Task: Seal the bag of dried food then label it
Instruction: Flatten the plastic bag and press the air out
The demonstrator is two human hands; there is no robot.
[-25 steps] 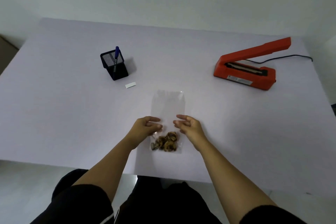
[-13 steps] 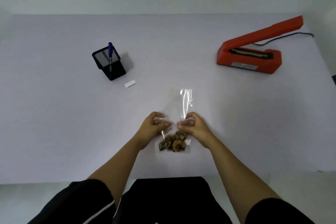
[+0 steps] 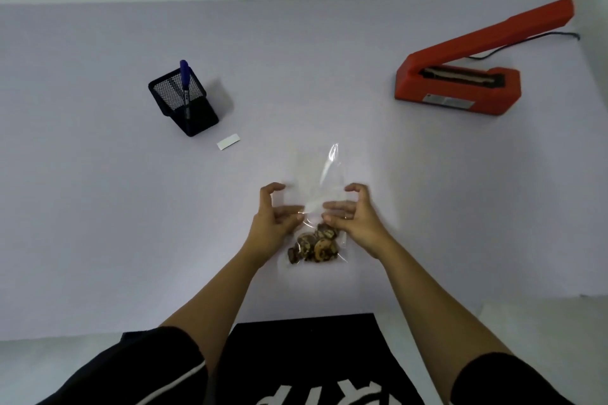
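Note:
A clear plastic bag (image 3: 320, 186) lies on the table in front of me, with brown dried food slices (image 3: 314, 246) bunched in its near end. My left hand (image 3: 274, 219) pinches the bag's left side just above the food. My right hand (image 3: 353, 217) pinches its right side at the same height. The bag's empty upper part stands up, creased, between my hands. A small white label (image 3: 228, 141) lies flat to the upper left. A blue pen (image 3: 185, 82) stands in a black mesh holder (image 3: 184, 105). The red heat sealer (image 3: 460, 76) sits at the far right, its arm raised.
The sealer's black cord (image 3: 526, 39) runs off the table's far right edge. The table's near edge (image 3: 296, 319) runs just in front of my body. A pale wall stands behind the table.
Both hands went from hovering beside the flat bag to gripping it. The bag's top has lifted and creased. The view has shifted, so the table looks lower.

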